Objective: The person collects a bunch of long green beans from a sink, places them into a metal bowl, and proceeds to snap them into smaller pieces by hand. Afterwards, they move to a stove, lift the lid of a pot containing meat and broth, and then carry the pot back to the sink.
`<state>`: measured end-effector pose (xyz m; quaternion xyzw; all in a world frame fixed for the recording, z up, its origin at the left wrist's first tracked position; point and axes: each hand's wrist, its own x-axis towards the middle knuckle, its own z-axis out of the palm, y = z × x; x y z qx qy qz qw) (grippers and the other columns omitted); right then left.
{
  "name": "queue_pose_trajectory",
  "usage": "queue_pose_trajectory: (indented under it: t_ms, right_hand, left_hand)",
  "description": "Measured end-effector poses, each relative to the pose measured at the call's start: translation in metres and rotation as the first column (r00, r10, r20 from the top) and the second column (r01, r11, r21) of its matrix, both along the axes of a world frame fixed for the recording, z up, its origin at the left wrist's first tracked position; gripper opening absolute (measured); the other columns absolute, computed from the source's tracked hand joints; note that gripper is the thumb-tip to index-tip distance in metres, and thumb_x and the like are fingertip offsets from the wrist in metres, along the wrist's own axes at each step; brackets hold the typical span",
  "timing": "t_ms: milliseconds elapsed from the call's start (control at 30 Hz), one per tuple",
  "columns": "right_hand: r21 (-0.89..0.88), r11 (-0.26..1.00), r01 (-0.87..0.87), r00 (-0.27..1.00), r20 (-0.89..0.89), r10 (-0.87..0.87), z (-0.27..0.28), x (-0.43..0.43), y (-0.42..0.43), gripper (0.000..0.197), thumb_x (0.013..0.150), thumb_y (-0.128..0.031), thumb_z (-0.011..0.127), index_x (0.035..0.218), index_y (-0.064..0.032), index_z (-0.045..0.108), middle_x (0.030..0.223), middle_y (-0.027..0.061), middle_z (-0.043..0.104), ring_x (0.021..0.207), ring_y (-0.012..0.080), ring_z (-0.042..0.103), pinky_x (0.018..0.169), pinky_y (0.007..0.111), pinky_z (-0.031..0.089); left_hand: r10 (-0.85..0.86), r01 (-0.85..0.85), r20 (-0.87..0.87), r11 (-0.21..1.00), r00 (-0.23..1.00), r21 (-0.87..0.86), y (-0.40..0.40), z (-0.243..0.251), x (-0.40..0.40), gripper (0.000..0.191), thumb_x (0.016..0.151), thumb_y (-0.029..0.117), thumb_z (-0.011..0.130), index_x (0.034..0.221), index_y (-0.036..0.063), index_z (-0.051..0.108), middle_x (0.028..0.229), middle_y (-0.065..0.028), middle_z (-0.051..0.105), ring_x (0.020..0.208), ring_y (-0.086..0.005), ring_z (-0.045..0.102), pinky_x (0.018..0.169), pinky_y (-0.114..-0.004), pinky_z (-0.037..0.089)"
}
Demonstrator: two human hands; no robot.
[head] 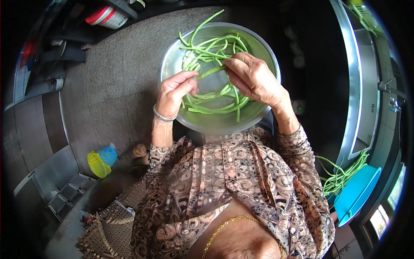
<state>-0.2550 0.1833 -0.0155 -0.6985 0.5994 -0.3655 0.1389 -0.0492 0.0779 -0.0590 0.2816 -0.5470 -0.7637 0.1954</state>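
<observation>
A large stainless steel bowl (pixel 212 124) sits before my body. Over it, my left hand (pixel 178 89) pinches one end of a green long bean (pixel 212 72) between thumb and fingers. My right hand (pixel 255 77) grips the same bean farther along, so a short stretch shows between the two hands. Several long beans (pixel 220 105) lie curled inside the bowl, and more lie toward its far side, one poking up past the rim. The fingertips of my right hand partly hide the held bean.
At right, a blue plastic basin (pixel 357 197) stands tilted with long beans (pixel 346 176) hanging over its edge. A blue bin with a yellow liner (pixel 99 165) is on the floor at left, near a woven bamboo basket (pixel 113 223). A red-and-white tub (pixel 108 17) stands at upper left.
</observation>
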Motion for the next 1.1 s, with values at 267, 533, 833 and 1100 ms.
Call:
queue_pose_trajectory:
  t_ms: [267,533,833,1100]
  right_hand:
    - [0.028,0.953,0.301,0.875,0.390,-0.288,-0.011,0.015,0.000,0.005,0.075,-0.006,0.051,0.074,-0.0011,0.051,0.065,0.0088,0.053,0.051,0.0197,0.049,0.048,0.031,0.044]
    - [-0.334,0.936,-0.115,0.923,0.312,0.225,0.050,0.069,-0.021,0.019,0.082,0.005,0.047,0.099,0.0044,0.054,0.085,0.0154,0.059,0.063,0.0202,0.057,0.057,0.027,0.048]
    - [-0.087,0.683,-0.725,0.688,-0.123,0.715,-0.004,0.148,-0.037,0.019,0.072,-0.019,0.055,0.080,-0.0018,0.051,0.094,0.0143,0.057,0.081,0.0236,0.058,0.076,0.034,0.051]
    - [-0.258,0.958,-0.128,0.991,-0.066,0.114,0.015,0.035,-0.013,0.035,0.067,0.003,0.059,0.102,0.0011,0.055,0.092,0.0143,0.059,0.076,0.0249,0.060,0.064,0.033,0.052]
  left_hand:
    - [0.169,-0.159,0.113,0.983,0.979,-0.092,0.023,-0.013,-0.014,0.022,0.084,0.004,0.054,0.103,-0.0071,0.058,0.075,-0.0054,0.057,0.062,-0.0115,0.053,0.064,-0.026,0.049]
    - [0.292,-0.206,0.081,0.822,0.953,-0.531,0.082,-0.053,-0.043,0.015,0.083,0.010,0.052,0.095,0.0051,0.059,0.074,-0.0085,0.059,0.060,-0.0178,0.056,0.053,-0.028,0.045]
    - [0.141,-0.113,0.120,0.970,0.983,-0.213,0.073,-0.049,-0.041,0.017,0.084,0.009,0.056,0.099,0.0022,0.061,0.082,-0.0059,0.062,0.069,-0.0117,0.056,0.061,-0.023,0.045]
    - [0.141,-0.107,-0.172,0.975,0.975,0.195,0.035,-0.034,-0.024,0.024,0.085,0.010,0.055,0.104,-0.0033,0.058,0.080,-0.0043,0.059,0.067,-0.0113,0.052,0.065,-0.026,0.044]
